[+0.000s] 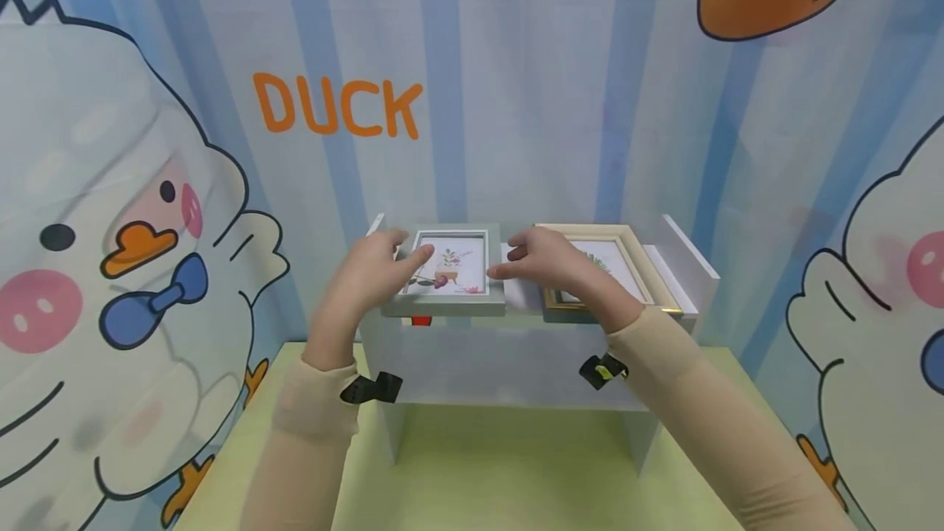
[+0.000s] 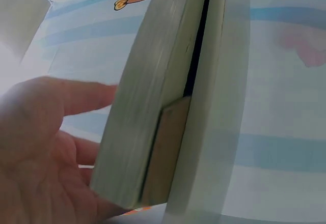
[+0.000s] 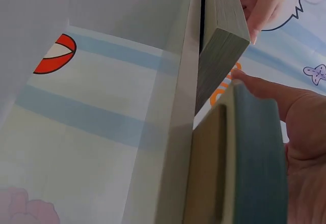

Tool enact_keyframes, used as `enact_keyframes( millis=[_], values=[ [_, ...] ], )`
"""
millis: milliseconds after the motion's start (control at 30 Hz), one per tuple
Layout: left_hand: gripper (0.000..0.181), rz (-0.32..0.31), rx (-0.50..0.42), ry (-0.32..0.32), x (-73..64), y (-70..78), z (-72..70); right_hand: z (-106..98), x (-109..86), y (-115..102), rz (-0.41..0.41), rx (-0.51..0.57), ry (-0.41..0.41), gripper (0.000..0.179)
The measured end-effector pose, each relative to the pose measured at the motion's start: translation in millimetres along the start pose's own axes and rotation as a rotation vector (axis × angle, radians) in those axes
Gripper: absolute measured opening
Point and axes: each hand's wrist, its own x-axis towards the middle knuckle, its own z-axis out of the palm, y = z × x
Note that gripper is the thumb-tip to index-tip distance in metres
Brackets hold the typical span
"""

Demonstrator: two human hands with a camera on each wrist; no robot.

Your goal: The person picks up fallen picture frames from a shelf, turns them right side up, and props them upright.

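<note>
A grey picture frame (image 1: 445,306) with a flower print lies face up on the left of a small white shelf. At its left side is my left hand (image 1: 372,269), the thumb reaching over its face and the fingers at its upper left edge. In the left wrist view the frame (image 2: 137,96) hides those fingertips, so firm contact is unclear. My right hand (image 1: 546,259) hovers between the two frames, thumb tip by the grey frame's right edge, fingers loosely bent with nothing in them. Partly under the right forearm lies a cream-and-gold frame (image 1: 647,269) with a plant print.
The white shelf (image 1: 509,363) has raised side panels, the right panel (image 1: 689,256) standing beside the cream frame. It stands on a yellow-green surface (image 1: 509,474). A striped curtain (image 1: 516,105) with cartoon ducks hangs behind. Black straps (image 1: 372,388) sit at both wrists.
</note>
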Motion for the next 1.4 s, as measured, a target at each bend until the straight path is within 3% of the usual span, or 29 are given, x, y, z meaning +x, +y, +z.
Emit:
enact_keyframes(
  millis=[300,400,467,567,633,700,1067,1400],
  values=[
    [0.063,-0.158,-0.073,0.065,3.6,2.6,14.5,0,2.7,-7,0.025,0.003,-0.029,0.069],
    [0.059,-0.165,-0.068,0.100,4.9,1.8,19.1,1,5.2,-6,0.037,0.012,-0.028,0.064],
    [0.054,-0.160,-0.065,0.122,4.9,1.0,20.7,2,6.2,-6,0.034,0.039,-0.021,0.042],
    [0.050,-0.167,-0.081,0.136,5.3,1.2,22.5,4,7.5,-6,0.051,0.068,0.002,0.038],
    [0.050,-0.182,-0.100,0.143,5.8,1.8,23.8,5,9.1,-7,0.079,0.084,0.022,0.039],
    [0.053,-0.205,-0.132,0.150,6.2,2.8,25.4,5,10.4,-7,0.112,0.080,0.039,0.059],
    [0.053,-0.231,-0.193,0.263,6.9,3.9,31.7,8,9.7,-14,0.147,0.089,0.087,0.056],
    [0.050,-0.230,-0.338,0.400,7.6,2.6,42.9,7,10.2,-16,0.181,0.185,0.138,0.058]
  ],
)
